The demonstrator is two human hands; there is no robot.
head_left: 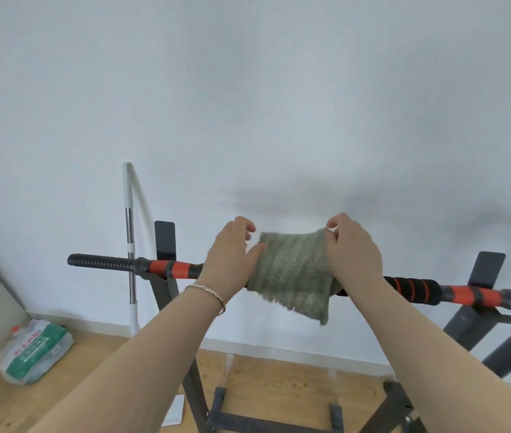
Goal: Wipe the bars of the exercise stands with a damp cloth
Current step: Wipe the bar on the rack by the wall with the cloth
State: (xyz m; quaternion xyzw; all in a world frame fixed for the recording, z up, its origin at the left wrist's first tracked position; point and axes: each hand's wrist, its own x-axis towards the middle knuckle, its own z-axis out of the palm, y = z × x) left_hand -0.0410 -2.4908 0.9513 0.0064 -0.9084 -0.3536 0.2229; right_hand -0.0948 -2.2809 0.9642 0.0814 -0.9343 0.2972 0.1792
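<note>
The only writing in sight is on the big clear plastic bottle (34, 351) lying on its side on the wooden floor (279, 389) at my lower left: a green and white label with red characters, too blurred for me to read. It has a red cap, and I cannot tell what is in it.

The bar (166, 269) runs across in front of me from left to right, dipping a little toward the right. Its left end is black and ribbed, and farther along come orange and black foam sleeves. It rests on the dark metal stand (166, 295).

The grey-green cloth (291, 270) is draped over the middle of the bar, between my two hands, and its ragged lower edge hangs down on my side. My left grip (232, 260) grasps the cloth's left edge, thumb on the front and fingers curled over the top. My right grip (352, 254) grasps the upper right corner with bent fingers. A thin bracelet (207, 295) sits on my left wrist.

A mop handle (129, 232) leans upright on the white wall (248, 104) behind the bar's left end
</note>
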